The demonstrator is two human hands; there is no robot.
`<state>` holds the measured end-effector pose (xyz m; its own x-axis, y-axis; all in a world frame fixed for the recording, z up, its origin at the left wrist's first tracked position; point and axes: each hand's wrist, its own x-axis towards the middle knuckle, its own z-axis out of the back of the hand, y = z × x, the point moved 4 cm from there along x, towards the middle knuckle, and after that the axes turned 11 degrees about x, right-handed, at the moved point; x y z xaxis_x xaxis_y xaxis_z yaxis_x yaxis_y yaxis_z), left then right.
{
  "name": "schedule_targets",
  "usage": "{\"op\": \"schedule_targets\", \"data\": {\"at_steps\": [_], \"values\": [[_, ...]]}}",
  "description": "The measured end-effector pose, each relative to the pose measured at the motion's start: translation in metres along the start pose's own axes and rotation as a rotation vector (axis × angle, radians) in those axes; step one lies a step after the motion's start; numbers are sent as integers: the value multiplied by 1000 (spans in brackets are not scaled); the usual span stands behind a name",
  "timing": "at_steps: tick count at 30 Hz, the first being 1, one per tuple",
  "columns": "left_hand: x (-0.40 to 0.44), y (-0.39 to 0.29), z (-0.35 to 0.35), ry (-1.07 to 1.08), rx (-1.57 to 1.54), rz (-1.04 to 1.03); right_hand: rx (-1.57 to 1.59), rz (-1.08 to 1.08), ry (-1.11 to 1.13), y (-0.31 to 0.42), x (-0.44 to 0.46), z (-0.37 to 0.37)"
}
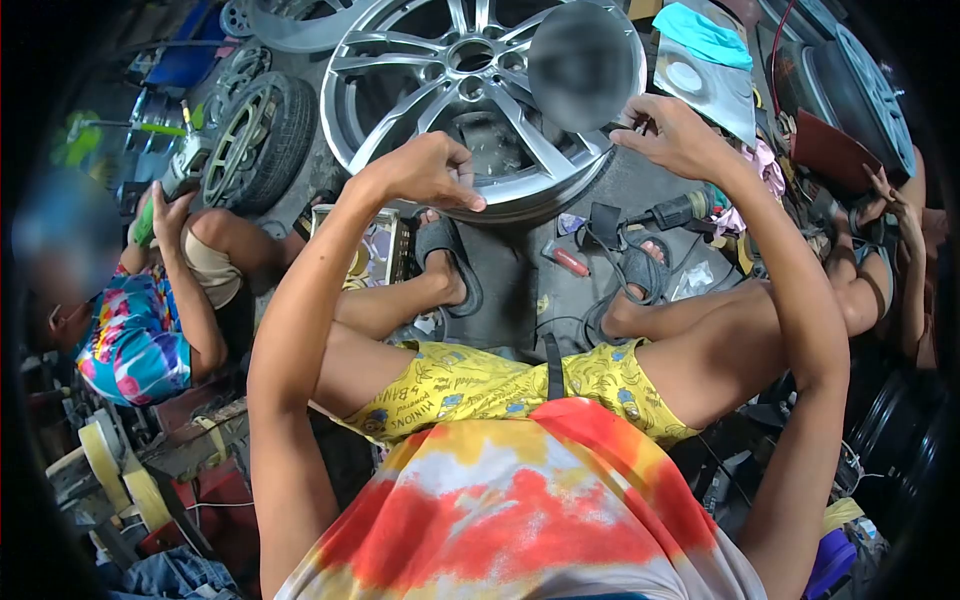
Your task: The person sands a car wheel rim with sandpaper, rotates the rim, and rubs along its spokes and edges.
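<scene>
A silver alloy wheel (540, 150) with split spokes lies in front of me, its face turned up toward me. My left hand (432, 172) is at the near left of its outer lip, fingers curled and thumb along the edge, closed on the rim. On the right side of the lip, my right hand (672, 135) has its fingers bent and thumb drawn in, also closed on the rim. Both hands' fingertips are partly hidden. A blurred oval covers part of the wheel's upper right.
A power tool (675, 210) with a cable lies between my feet, near a small red cylinder (571, 262). At left, a person (140, 320) holds a green-handled tool beside a tyred wheel (262, 142). Another person's hands (885, 205) show at right, below more wheels (850, 90).
</scene>
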<state>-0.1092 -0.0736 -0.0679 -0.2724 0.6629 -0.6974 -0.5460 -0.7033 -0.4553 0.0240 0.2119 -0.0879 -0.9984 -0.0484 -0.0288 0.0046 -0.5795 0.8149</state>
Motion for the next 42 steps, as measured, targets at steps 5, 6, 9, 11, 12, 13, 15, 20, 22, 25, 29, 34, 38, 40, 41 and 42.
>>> {"op": "schedule_targets", "data": {"at_steps": [5,6,9,11,12,13,15,20,22,25,29,34,38,40,41,42], "values": [[19,-17,-1,21,18,-84,8,-13,-16,-5,1,0],[25,-20,-2,20,15,-86,6,-14,-14,-4,2,0],[45,-31,-6,-42,70,-193,16,-18,-11,-1,3,0],[55,-42,-6,-46,63,-198,-1,-50,-3,-1,4,0],[58,-47,-7,-44,61,-204,-4,-49,3,1,4,1],[59,-49,-7,-28,34,-162,-14,-90,22,4,3,1],[59,-45,-6,-25,32,-163,-28,-132,44,6,1,0],[44,-24,-1,-4,57,-147,13,-130,11,12,0,1],[32,-15,3,16,70,-126,12,-146,16,13,1,1],[19,4,8,1,85,-98,2,-171,26,16,4,3],[-3,20,20,-11,166,-62,4,-97,1,12,4,1],[-18,33,26,-20,120,25,-19,-149,27,14,7,4],[-14,30,21,9,74,36,-15,-168,36,15,7,3],[-5,24,13,40,-45,-26,-28,-170,39,16,7,2],[0,22,11,39,-47,-28,-39,-173,38,16,7,1],[4,17,10,44,-24,-63,-42,-174,39,14,6,0]]}}
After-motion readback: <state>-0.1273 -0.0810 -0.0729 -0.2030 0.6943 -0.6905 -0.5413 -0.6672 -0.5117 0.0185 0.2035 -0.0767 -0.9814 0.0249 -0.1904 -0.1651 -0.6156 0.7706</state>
